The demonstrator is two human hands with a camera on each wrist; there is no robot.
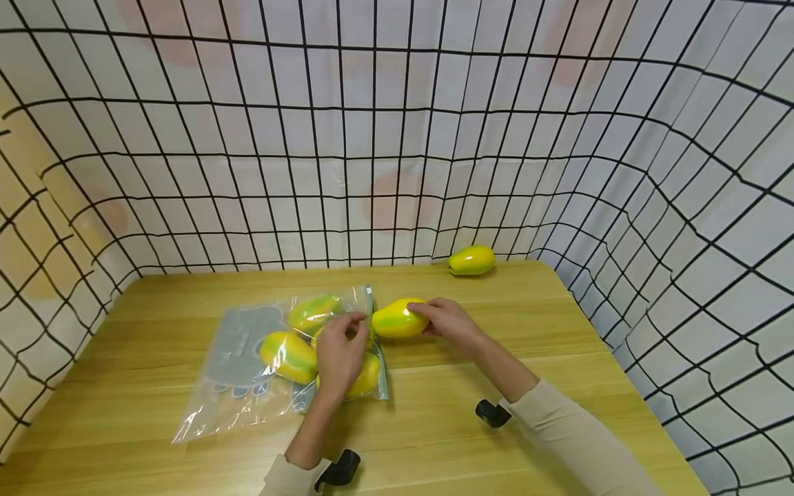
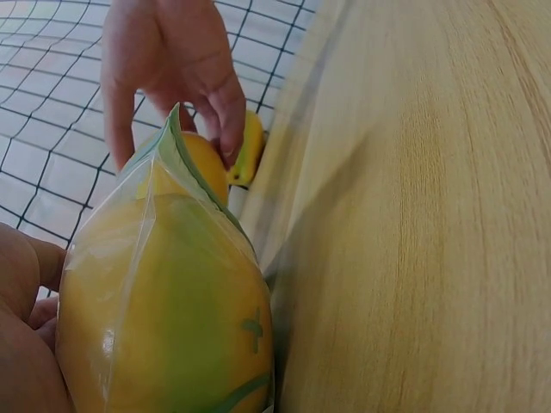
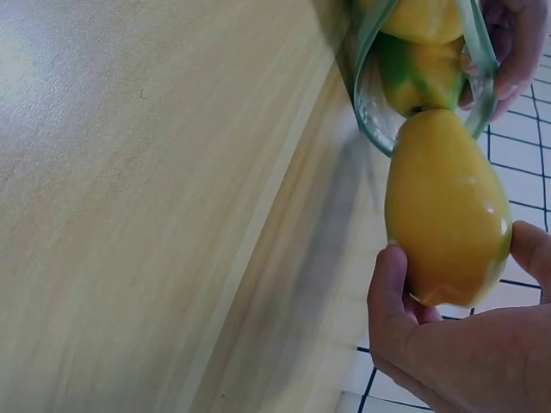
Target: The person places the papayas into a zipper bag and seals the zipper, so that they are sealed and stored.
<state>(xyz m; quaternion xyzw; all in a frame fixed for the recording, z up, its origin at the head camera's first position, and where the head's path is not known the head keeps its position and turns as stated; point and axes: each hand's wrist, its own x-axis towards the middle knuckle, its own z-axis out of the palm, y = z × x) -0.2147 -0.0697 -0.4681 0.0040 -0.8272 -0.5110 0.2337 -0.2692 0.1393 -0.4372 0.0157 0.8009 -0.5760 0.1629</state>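
A clear zip bag (image 1: 238, 344) with a blue-grey cartoon print lies on the table, its mouth facing right. Several yellow-green papayas (image 1: 289, 358) are inside it. My left hand (image 1: 340, 355) pinches the bag's rim, which stands parted in the right wrist view. Between the thumb and fingers of my right hand (image 1: 453, 322) is another papaya (image 3: 448, 211), gripped by its wide end. Its narrow end points into the mouth, close to a green-patched papaya (image 3: 419, 77) inside. The bag hides part of the held papaya in the left wrist view.
One more papaya (image 1: 472, 260) lies at the table's back edge, right of centre. Black wire mesh (image 1: 391, 158) with pale sheeting behind it rises along the back and sides of the wooden table (image 1: 446, 427). Black devices (image 1: 493, 413) sit at both wrists.
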